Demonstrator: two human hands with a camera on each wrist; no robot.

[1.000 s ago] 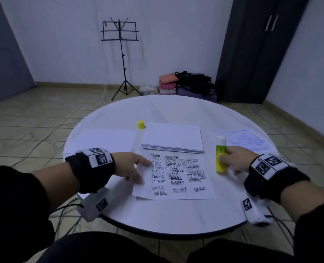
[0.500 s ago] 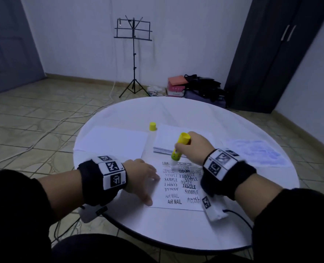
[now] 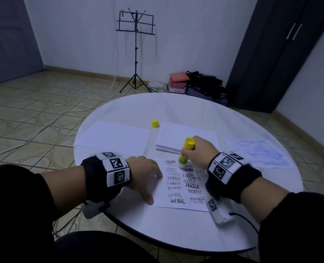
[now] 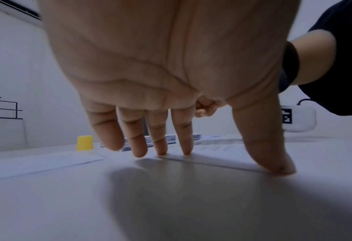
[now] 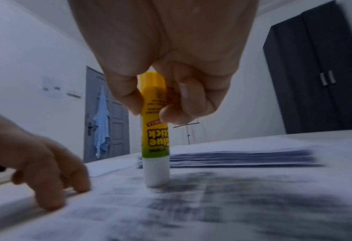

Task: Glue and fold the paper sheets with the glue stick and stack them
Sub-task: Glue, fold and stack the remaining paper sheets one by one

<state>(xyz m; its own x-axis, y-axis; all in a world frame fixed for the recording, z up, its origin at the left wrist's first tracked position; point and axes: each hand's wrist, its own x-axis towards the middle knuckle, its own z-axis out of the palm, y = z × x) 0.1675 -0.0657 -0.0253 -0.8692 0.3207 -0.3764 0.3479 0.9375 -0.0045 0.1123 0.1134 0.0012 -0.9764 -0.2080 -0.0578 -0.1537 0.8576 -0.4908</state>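
Your right hand (image 3: 199,152) is wrapped around the glue stick (image 5: 154,130), upside down with its white end pressed onto the far part of the printed sheet (image 3: 182,194) in front of you (the print reads SAMPLE, FRAGILE, AIR MAIL). Your left hand (image 3: 144,177) is spread flat-ish, straight fingertips (image 4: 186,146) and thumb pinning the sheet's left edge to the round table (image 3: 176,230). The yellow cap (image 3: 155,123) stands farther back, between a blank sheet (image 3: 113,137) and a stack of paper (image 3: 178,135) just behind the glue stick.
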